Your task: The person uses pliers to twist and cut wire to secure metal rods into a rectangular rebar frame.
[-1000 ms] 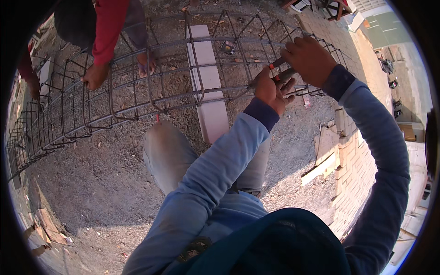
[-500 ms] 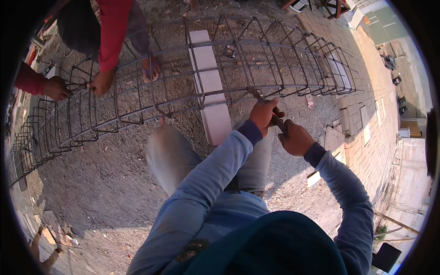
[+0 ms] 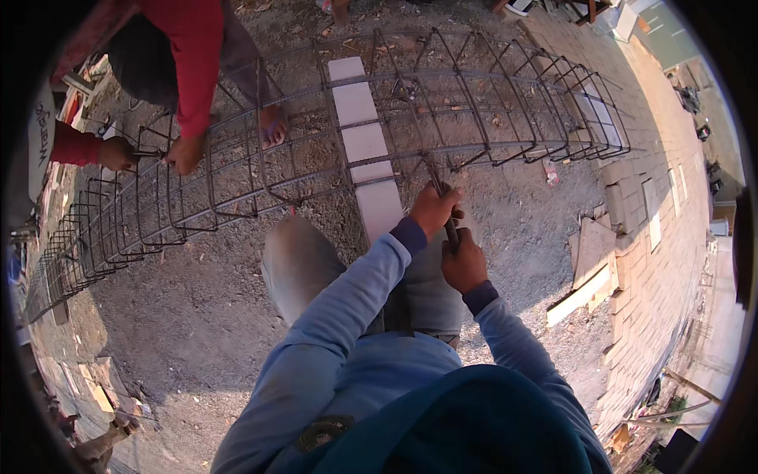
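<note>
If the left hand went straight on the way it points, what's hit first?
Probably the near lengthwise bar of the rebar cage, just beyond the left hand; depth unclear.

We look steeply down through the left fisheye on the person's head, close above the cap (image 3: 482, 419) at six o'clock; left hand (image 3: 434, 208) and right hand (image 3: 464, 262) sit near centre, cage (image 3: 487, 145) beyond toward twelve, paving (image 3: 643, 272) at three.
</note>
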### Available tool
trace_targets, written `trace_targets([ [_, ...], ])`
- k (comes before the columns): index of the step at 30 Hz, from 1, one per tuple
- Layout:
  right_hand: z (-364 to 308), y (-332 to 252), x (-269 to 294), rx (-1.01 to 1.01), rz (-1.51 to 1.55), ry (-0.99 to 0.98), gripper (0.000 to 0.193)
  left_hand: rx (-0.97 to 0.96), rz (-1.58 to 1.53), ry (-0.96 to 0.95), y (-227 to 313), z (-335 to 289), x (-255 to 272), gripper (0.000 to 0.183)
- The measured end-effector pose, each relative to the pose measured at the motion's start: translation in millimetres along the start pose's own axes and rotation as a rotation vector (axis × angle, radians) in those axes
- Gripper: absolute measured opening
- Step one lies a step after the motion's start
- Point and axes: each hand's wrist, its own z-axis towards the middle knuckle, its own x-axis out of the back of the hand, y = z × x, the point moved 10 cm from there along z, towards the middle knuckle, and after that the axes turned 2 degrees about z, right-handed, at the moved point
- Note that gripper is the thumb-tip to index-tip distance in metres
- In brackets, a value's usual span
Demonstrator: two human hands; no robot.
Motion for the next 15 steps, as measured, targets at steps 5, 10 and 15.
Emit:
trace_targets([
  [5,-1,-13,8,-0.110,0.323,-0.288,0.026,0.026,0.095,0.038,7,-7,6,0.027],
  [10,16,-87,99,0.377,-0.390,-0.361,0.028,0.097,-0.756,0.005,31,-6,-41,0.026],
  [15,-16,-180,145,0.905,-1.191,0.191,0.030,-0.005,-0.916,0.128,51,24,-38,0.026],
])
